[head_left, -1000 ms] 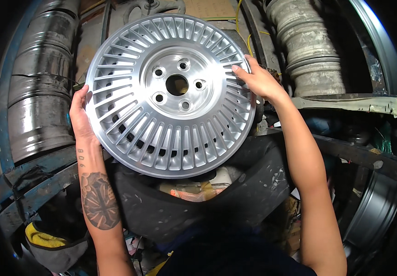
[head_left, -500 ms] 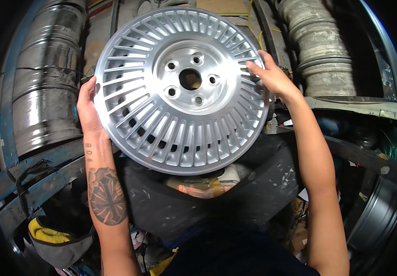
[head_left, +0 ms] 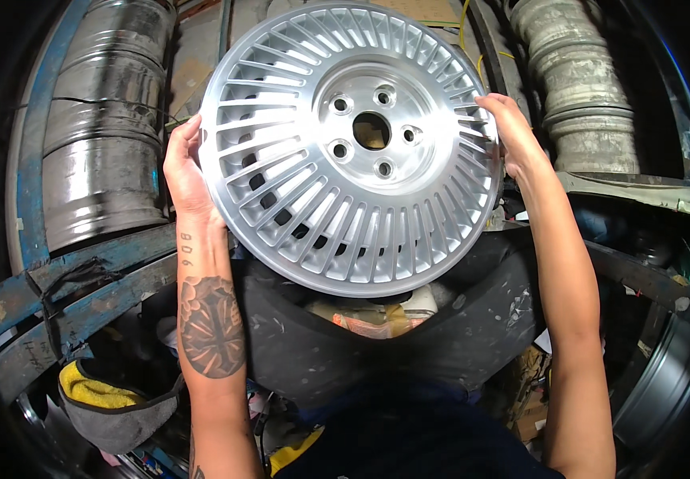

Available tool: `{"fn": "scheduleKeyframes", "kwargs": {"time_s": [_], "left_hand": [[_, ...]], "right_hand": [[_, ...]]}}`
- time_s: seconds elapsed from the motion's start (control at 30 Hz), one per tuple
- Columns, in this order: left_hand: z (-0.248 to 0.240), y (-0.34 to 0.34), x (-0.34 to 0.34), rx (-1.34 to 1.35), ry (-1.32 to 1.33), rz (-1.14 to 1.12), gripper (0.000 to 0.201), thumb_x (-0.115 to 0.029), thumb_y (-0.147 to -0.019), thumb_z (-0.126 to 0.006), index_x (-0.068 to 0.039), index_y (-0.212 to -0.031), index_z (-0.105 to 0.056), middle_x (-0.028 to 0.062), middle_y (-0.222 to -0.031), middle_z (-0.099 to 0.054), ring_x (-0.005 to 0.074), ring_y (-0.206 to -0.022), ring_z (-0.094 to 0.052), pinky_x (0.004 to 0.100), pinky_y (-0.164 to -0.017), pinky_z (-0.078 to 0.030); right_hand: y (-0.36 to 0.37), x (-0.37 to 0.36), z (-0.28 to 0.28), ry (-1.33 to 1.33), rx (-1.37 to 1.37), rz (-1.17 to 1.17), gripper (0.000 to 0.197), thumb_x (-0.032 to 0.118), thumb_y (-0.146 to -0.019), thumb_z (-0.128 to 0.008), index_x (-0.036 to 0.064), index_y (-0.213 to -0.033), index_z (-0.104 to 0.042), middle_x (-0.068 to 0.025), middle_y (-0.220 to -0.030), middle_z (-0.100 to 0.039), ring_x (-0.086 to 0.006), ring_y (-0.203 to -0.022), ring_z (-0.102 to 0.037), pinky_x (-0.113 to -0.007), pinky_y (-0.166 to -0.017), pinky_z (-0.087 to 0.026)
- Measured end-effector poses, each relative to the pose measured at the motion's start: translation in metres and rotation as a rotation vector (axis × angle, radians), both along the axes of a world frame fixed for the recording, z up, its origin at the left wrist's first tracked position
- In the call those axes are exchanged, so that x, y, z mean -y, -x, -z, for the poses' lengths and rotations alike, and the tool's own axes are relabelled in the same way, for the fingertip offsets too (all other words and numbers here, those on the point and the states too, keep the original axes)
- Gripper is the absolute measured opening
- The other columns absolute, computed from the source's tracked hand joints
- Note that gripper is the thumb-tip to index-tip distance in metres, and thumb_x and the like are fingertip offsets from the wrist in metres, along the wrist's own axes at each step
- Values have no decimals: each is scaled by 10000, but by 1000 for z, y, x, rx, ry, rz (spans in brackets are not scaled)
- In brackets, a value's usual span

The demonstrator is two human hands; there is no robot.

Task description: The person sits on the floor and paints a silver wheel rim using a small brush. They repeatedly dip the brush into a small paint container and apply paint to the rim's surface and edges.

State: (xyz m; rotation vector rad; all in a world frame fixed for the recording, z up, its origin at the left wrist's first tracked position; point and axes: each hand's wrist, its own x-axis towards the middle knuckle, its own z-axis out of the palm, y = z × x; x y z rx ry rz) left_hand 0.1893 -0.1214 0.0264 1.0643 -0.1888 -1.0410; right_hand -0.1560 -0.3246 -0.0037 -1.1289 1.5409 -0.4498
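Note:
A bright silver wheel rim (head_left: 433,180) with many thin spokes, a round centre bore and several bolt holes is held up in front of me, its face toward me. My left hand (head_left: 188,172) grips its left edge, the fingers passing behind the rim. At the right edge my right hand (head_left: 511,132) is closed round it, with the thumb side on the face near the spoke ends and the other fingers mostly hidden behind.
Stacked rims (head_left: 105,132) lie on a blue metal rack (head_left: 29,191) at the left. Dusty rims (head_left: 588,96) line the right side. A grey and yellow cloth (head_left: 117,407) hangs at lower left. Another dark rim (head_left: 660,383) stands at lower right.
In the picture, the wheel rim and both hands have shifted right and slightly up; the background has also shifted right. The right hand's fingers have changed position on the edge. Both hands keep their hold.

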Motion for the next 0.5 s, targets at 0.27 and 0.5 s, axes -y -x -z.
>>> {"fn": "scheduleKeyframes", "kwargs": {"time_s": [0.27, 0.5], "left_hand": [[-3, -4, 1, 35, 62, 29, 420, -301, -948, -525, 38, -1147, -673, 132, -1069, -713, 217, -954, -673, 325, -880, -524], [-15, 4, 0, 45, 236, -1, 421, -308, -970, -494, 8, -1193, -660, 117, -1101, -711, 210, -1006, -662, 347, -932, -514]], "right_hand": [[10, -3, -5, 49, 164, 92, 573, 382, -872, -660, 9, -1276, -498, -146, -1155, -583, -239, -1059, -576, -407, -882, -490], [-3, -13, -25, 147, 342, 240, 383, 364, -947, -580, 28, -1127, -611, -87, -1003, -657, -199, -900, -638, -372, -808, -530]]}}
